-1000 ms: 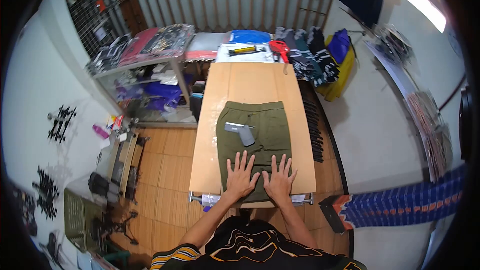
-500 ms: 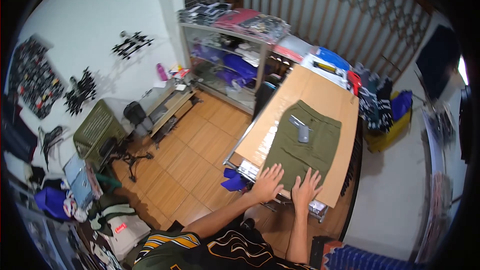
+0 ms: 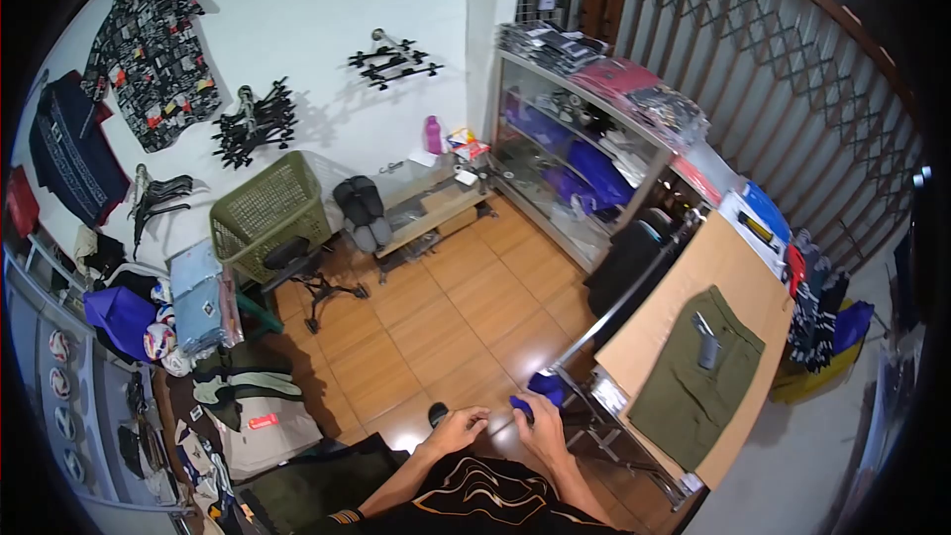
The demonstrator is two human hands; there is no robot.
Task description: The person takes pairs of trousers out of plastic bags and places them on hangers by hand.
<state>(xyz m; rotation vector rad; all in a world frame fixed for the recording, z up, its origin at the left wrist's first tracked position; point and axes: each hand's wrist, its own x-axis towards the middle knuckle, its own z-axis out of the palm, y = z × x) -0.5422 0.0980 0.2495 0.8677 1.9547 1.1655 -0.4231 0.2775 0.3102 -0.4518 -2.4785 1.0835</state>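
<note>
My left hand (image 3: 459, 429) is over the floor in front of my body, its fingers curled in toward the right hand, and no object shows in it. My right hand (image 3: 542, 428) closes on a small dark blue piece of soft material (image 3: 522, 405). Behind it, more blue material (image 3: 547, 388) hangs by the table's near-left corner. To the right, a folded olive garment with a waistband (image 3: 693, 386) lies flat on the wooden tabletop (image 3: 654, 322). A grey tag (image 3: 708, 351) rests on the garment. Neither hand touches the garment now.
A glass display case (image 3: 584, 154) stands beyond the tiled floor (image 3: 436, 327). Left of it are a low bench (image 3: 421, 206), black slippers (image 3: 362, 210) and a green plastic basket (image 3: 272, 213). Folded clothes (image 3: 267, 436) lie at my lower left.
Both hands have left the olive garment and moved left off the tabletop. The right hand has taken hold of blue material. My view has turned left.
</note>
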